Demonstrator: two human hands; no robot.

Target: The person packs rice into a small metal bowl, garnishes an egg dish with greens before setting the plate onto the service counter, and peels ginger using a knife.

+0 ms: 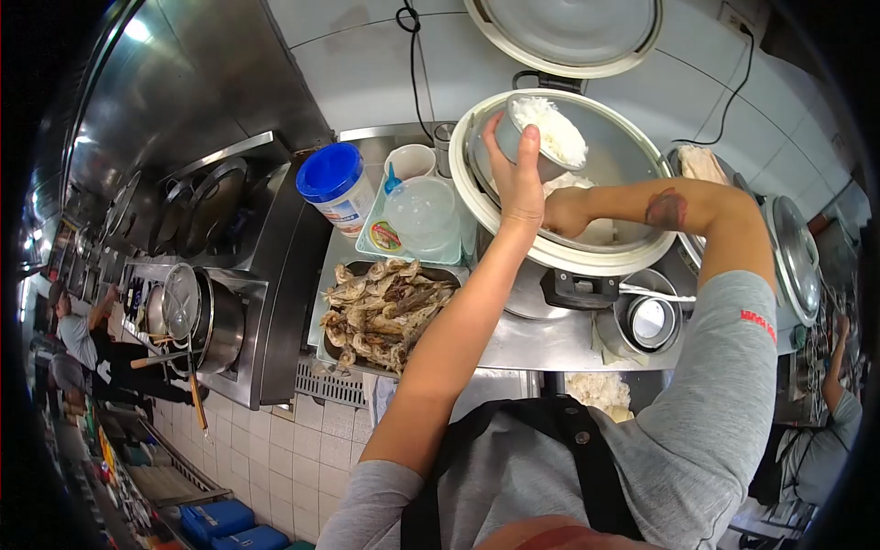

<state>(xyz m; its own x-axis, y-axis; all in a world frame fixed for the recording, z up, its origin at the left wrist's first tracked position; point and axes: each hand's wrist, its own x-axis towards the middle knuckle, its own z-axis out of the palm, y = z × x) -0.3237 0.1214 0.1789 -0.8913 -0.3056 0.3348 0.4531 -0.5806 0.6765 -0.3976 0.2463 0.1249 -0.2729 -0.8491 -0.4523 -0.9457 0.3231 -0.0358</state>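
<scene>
My left hand (520,179) is wrapped round a grey metal bowl (543,167), thumb up along its near side. White cooked rice (548,128) fills the bowl, which is tilted over the open rice cooker (469,197). Lower down, my right hand (566,213) reaches inside the cooker, just below the bowl. Its fingers look closed, but whatever they hold is hidden. More rice shows in the pot around this hand. The cooker's round lid (568,32) stands raised against the tiled wall.
Left of the cooker are a tray of fried fish pieces (385,312), a blue-lidded tub (335,183) and a green basket (454,252). Nested metal pots (632,330) stand in front of it. A stove pot (220,321) is farther left. Other people (78,335) work at both sides.
</scene>
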